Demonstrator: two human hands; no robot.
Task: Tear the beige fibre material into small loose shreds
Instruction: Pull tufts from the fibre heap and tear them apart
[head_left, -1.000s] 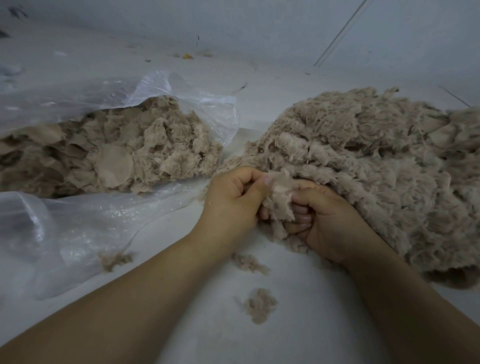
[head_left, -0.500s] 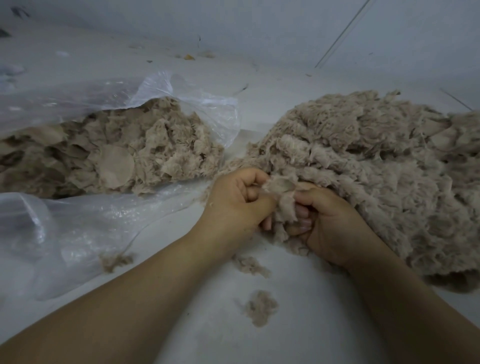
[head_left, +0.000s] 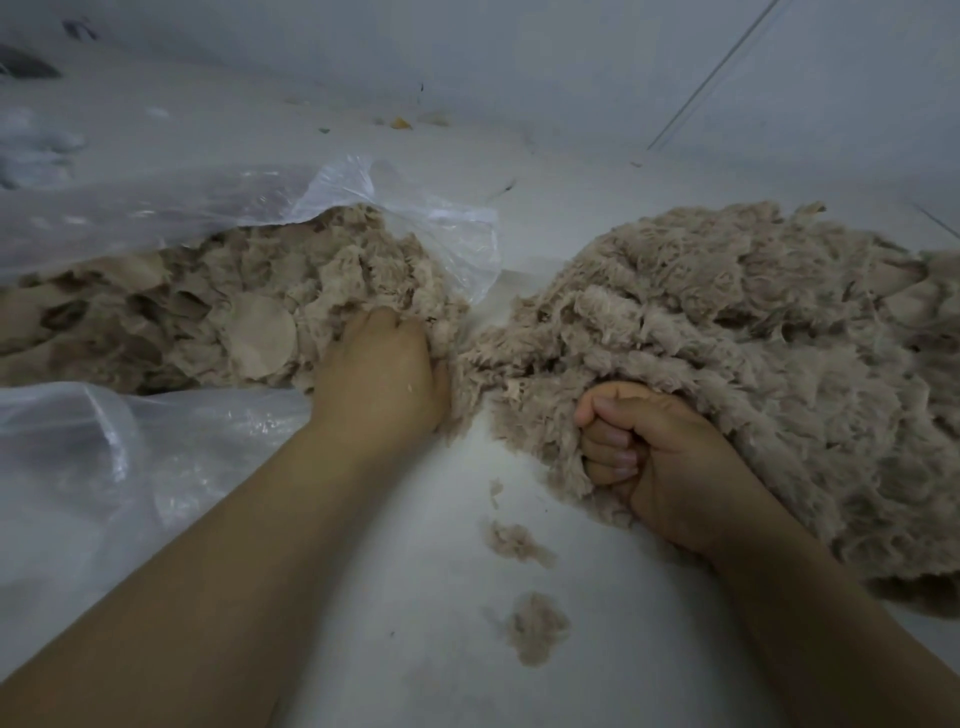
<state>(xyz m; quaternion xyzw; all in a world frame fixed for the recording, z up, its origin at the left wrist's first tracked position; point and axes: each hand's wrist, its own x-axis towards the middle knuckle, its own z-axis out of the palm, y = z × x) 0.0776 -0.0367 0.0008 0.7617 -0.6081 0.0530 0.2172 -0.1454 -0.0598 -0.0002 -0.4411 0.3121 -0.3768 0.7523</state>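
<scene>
The left hand (head_left: 382, 374) reaches forward to the mouth of the clear plastic bag (head_left: 332, 197), its back turned to the camera and its fingers dug down into the unshredded beige fibre pieces (head_left: 260, 317) that spill from the bag. The fingertips are buried in the fibre, so whether they are curled round a clump or only pressing into it cannot be told from this angle. Among those pieces lie flat, rounded pads of the same beige stuff, one of them just left of the hand. The right hand (head_left: 660, 457) sits at the near edge of the big heap of fluffy torn shreds (head_left: 727, 332) on the right, fingers folded tight into the palm and thumb laid across the top; wisps of fibre show against the curled fingers on their left side, and the hand appears to grip a small tuft, though most of what it holds is hidden inside the fist. The heap presses against the hand's far side and rises well behind it. The 2 masses nearly meet between the hands. On the pale floor (head_left: 415, 597) nearer the camera lie 2 loose tufts (head_left: 535, 626), apart from both hands, with a thinner wisp just beyond them.
</scene>
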